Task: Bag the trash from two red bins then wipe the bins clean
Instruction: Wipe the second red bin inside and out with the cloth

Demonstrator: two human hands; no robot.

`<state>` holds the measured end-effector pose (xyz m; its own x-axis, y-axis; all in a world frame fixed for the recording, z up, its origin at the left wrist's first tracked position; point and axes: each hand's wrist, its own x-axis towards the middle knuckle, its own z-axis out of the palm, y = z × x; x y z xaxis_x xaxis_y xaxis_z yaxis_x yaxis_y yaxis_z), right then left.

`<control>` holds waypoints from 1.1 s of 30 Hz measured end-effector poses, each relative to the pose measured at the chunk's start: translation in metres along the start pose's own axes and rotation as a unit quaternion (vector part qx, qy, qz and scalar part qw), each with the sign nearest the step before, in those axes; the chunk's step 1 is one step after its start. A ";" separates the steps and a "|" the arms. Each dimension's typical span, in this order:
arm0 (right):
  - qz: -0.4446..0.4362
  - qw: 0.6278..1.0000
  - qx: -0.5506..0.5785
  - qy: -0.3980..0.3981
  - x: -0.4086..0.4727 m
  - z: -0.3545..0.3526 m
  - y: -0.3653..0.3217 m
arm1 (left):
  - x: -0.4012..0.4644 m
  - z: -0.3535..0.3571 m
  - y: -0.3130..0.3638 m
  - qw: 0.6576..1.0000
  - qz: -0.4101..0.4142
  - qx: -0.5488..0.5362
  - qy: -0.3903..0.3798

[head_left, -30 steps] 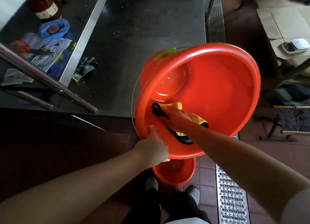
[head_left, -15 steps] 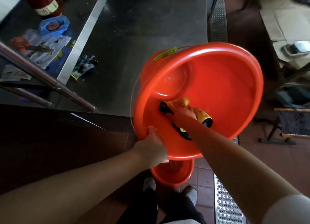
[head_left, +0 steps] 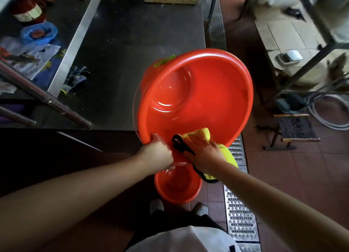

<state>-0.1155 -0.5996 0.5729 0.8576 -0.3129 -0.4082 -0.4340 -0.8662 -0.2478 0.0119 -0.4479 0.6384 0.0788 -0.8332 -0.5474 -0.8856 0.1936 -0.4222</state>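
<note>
A large red bin (head_left: pixel 213 93) is tipped with its open mouth facing me, held in the air at the steel table's corner. My left hand (head_left: pixel 157 154) grips its near rim. My right hand (head_left: pixel 204 153) presses a yellow cloth with black trim (head_left: pixel 203 134) against the rim's near lip; part of the cloth hangs outside below my wrist. The bin's inside looks bare and glossy. A second, smaller-looking red bin (head_left: pixel 177 187) stands upright on the floor just in front of my shoes.
A dark steel table (head_left: pixel 132 44) lies left and ahead, with gloves (head_left: pixel 75 80) and a steel rail (head_left: pixel 45 99) near it. A metal floor drain grate (head_left: pixel 239 214) runs along the right. A small stool (head_left: pixel 296 129), hoses and a shelf frame stand at right.
My right hand drew the cloth from deep on the bin's inner wall back to the near rim, beside my left hand. The bin stayed tipped and held.
</note>
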 end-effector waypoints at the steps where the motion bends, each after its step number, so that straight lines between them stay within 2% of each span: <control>1: 0.005 1.000 -0.002 -0.006 0.001 -0.002 0.000 | 0.001 0.000 0.000 1.000 -0.003 0.004 0.011; 9: 0.025 1.000 -0.004 -0.017 0.070 -0.016 -0.005 | 0.003 -0.024 -0.006 0.998 0.042 -0.024 0.044; 15: 0.034 0.999 0.002 -0.014 0.152 0.002 -0.005 | 0.003 -0.021 0.001 0.997 0.033 -0.032 0.064; 21: 0.020 1.000 -0.001 -0.011 0.201 0.013 -0.007 | 0.006 -0.016 0.004 0.999 0.025 -0.029 0.027; 27: 0.014 0.999 0.026 -0.028 0.178 0.007 -0.011 | 0.005 -0.011 -0.001 0.998 0.022 -0.023 0.059; 33: -0.026 0.996 0.075 -0.034 0.091 -0.007 -0.014 | 0.003 -0.006 -0.003 0.999 0.031 -0.017 0.025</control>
<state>-0.0296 -0.6183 0.5452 0.8612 -0.2384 -0.4489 -0.4308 -0.8111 -0.3956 0.0121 -0.4541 0.6424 0.0018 -0.8450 -0.5347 -0.9029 0.2285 -0.3642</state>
